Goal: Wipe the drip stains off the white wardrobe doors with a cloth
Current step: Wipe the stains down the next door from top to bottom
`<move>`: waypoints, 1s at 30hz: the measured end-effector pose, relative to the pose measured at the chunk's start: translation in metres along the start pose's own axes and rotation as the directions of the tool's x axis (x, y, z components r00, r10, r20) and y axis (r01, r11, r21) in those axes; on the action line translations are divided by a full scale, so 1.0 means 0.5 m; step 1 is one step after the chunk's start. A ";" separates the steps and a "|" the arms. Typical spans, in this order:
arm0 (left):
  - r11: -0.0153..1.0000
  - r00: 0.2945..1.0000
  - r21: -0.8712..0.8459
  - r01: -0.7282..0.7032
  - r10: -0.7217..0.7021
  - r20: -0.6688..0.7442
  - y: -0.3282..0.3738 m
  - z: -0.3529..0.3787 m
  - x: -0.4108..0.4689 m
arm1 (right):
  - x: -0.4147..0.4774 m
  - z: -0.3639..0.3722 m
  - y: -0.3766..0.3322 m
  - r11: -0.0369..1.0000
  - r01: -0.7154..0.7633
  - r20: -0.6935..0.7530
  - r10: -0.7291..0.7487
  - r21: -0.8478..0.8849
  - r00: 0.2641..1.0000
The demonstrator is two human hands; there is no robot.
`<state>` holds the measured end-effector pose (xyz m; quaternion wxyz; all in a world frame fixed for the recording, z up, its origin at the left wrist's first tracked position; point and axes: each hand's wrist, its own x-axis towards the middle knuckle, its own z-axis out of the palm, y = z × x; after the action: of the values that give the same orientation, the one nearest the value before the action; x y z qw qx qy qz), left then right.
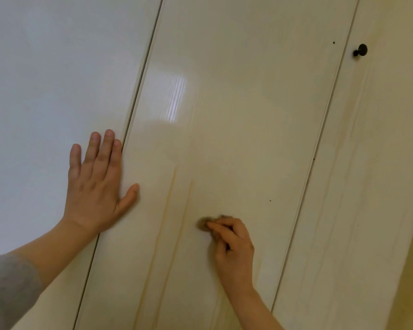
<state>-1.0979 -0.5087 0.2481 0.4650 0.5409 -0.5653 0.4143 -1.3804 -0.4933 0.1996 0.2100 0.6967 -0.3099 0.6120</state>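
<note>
1. Wardrobe doors [236,115]: three glossy white panels fill the view. The work is on the middle one.
2. Drip stains [185,206]: two long yellowish streaks run down the middle panel, just to the left of the cloth. Fainter streaks show on the right-hand panel [351,115].
3. Left grip [93,186]: released, with the palm and straight fingers flat across the seam between the left and middle panels, steadying the door.
4. Right grip [234,246]: fingers curled round a small wadded cloth [203,225], pressing it to the middle panel. The cloth is brownish and blurred.
5. Judgement on the method: carry the cloth left onto the streaks and rub along their length with firm pressure. Refold to a clean face so that grime is not smeared. Keep the brace.
6. Black knob [361,50]: on the right-hand panel, well away from the work.
7. Writing and brands: none legible anywhere.
</note>
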 end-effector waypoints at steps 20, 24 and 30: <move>1.000 0.999 -0.025 -0.020 0.019 -0.035 -0.006 0.008 -0.004 | 0.007 0.034 -0.044 1.000 0.021 -0.035 -0.022 -0.017 0.999; 0.999 0.999 -0.033 -0.018 0.016 -0.047 -0.004 0.009 -0.005 | 0.174 0.005 -0.066 0.999 -0.015 -0.221 0.006 -0.038 0.975; 0.999 0.997 -0.027 -0.033 0.032 -0.066 -0.007 0.012 -0.003 | 0.274 0.054 -0.072 0.998 -0.025 -0.264 0.007 -0.063 0.964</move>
<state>-1.0947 -0.5142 0.2450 0.4840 0.5112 -0.5642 0.4314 -1.3280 -0.5092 0.3332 0.2672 0.5991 -0.3047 0.6905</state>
